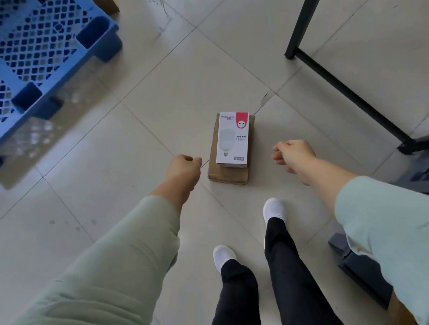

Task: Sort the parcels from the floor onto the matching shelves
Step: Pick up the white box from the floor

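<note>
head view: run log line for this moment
left hand: empty | right hand: empty | LED bulb box: on cardboard parcel on floor, untouched

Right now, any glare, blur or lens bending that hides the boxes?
Head view: soft glare on the floor by the blue pallet; the wide lens stretches the sleeves at the bottom corners; the bulb box on the cardboard box is sharp.
</note>
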